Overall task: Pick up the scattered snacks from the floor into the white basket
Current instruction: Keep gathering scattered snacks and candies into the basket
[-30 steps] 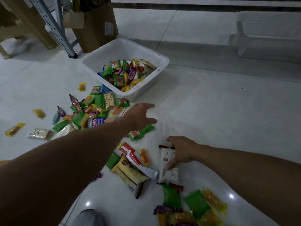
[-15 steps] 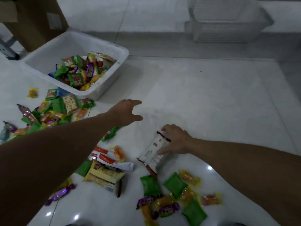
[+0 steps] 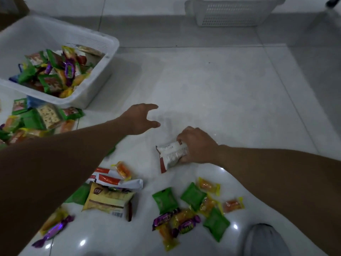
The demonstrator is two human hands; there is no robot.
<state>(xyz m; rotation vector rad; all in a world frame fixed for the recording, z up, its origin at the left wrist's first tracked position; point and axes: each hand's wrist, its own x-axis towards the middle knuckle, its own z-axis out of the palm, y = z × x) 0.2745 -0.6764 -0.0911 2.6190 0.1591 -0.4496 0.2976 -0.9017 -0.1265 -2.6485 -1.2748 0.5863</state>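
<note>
— Sweets lie nearest us: green packets (image 3: 167, 202) and purple-wrapped ones (image 3: 186, 225) beside our knee (image 3: 265, 239), with a yellow packet (image 3: 108, 200) just left of them. All are on the floor (image 3: 212, 93), not yet gathered.
— And what changed?
— A second ago our right hand (image 3: 198, 145) lay with fingers laid on the white-and-red packet (image 3: 171, 154). Now they curl round one end, and the packet has turned in the grip. We judge the pick made and the carry still to come.
— Our left hand (image 3: 141, 118)?
— Empty, fingers spread, hovering between that packet and the white basket (image 3: 110, 52).
— Room to move?
— Bare tile lies open ahead and to our right. Our view has swung right, so the basket now sits far left, partly filled. Its near rim is the edge we must clear. Loose snacks (image 3: 48, 115) crowd the floor against its near wall. A perforated crate (image 3: 230, 13) stands well apart at the back.
</note>
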